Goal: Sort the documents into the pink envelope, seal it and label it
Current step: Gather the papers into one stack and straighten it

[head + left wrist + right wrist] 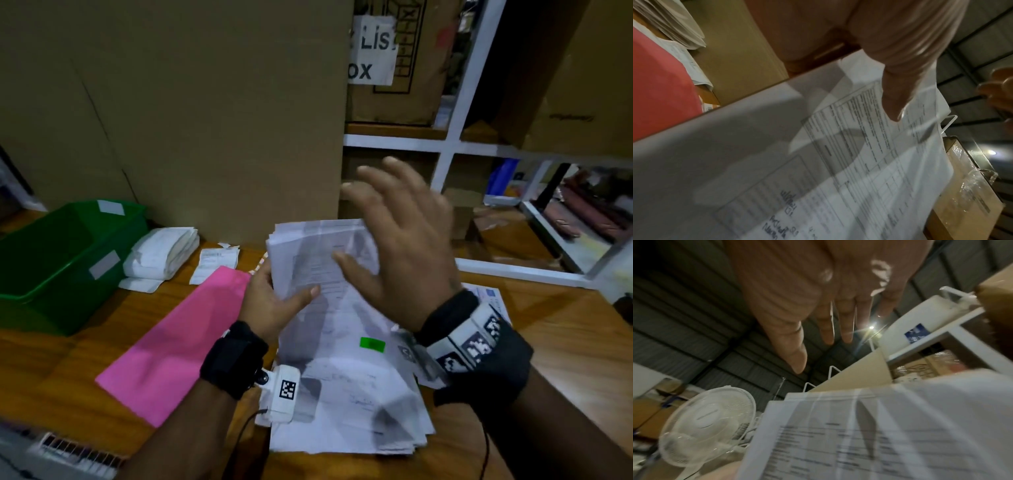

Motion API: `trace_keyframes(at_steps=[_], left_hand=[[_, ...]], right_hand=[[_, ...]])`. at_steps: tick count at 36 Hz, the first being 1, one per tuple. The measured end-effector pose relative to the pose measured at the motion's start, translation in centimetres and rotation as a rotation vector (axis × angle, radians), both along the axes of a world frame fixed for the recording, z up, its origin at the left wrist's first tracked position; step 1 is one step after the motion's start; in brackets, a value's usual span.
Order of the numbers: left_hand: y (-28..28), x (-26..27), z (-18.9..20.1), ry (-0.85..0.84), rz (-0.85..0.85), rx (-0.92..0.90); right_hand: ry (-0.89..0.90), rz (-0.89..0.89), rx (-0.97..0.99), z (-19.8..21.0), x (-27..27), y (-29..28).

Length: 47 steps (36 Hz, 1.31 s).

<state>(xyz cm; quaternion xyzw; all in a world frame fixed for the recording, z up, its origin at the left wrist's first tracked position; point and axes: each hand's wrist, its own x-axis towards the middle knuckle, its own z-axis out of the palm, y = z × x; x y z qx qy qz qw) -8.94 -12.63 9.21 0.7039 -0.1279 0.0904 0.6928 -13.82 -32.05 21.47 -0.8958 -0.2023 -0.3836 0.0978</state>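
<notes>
A thick stack of white printed documents (pixel 342 370) stands tilted on the wooden table, its lower edge near me. My left hand (pixel 274 301) grips the stack's left edge, thumb across the top sheet; that thumb (pixel 894 97) presses the printed page (pixel 859 162) in the left wrist view. My right hand (pixel 397 246) hovers over the stack's upper part with fingers spread and straight, holding nothing; the right wrist view shows its fingers (pixel 826 324) apart above the documents (pixel 879 434). The pink envelope (pixel 174 342) lies flat on the table left of the stack.
A green plastic bin (pixel 58 260) sits at the far left, with a bundle of white papers (pixel 161 253) and a loose slip (pixel 215 263) beside it. A tall cardboard box (pixel 188 102) stands behind. White shelving (pixel 445 144) is at the right. A white fan (pixel 707 423) stands nearby.
</notes>
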Motion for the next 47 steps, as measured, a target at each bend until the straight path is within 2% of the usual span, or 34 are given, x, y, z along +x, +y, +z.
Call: trace_keyframes(at_steps=[4,11,16,21,25,31,39,47], left_hand=[[-0.2,-0.2,0.2,-0.028,-0.048,-0.014],[-0.5,-0.4,0.1,-0.074,-0.032,-0.055],[-0.6,-0.5,-0.2,-0.015,0.029,-0.074],[-0.4,-0.2,0.4,0.047,0.027,-0.082],[-0.8,-0.4,0.5,0.024,0.043,-0.065],[-1.4,-0.9,0.7,-0.009,0.064,-0.06],[-1.3,-1.4,0.3,-0.01,0.081,-0.125],[-1.0,-1.9,0.4,0.027,0.048,-0.154]], right_hand=[[0.098,0.033,-0.084,-0.5,0.1,2.2],[0.294,0.014,-0.255,-1.0,1.1,2.8],[0.23,0.033,-0.146,-2.1,1.2,2.0],[0.289,-0.065,-0.152,-1.8,1.7,0.6],[0.238,-0.112,-0.165,-1.3,2.4,0.1],[0.184,-0.058,-0.214,-2.3,2.1,1.0],[0.241,-0.042,-0.234,-2.8,2.1,1.8],[0.186,-0.008,-0.165,-3.1,2.6,2.1]])
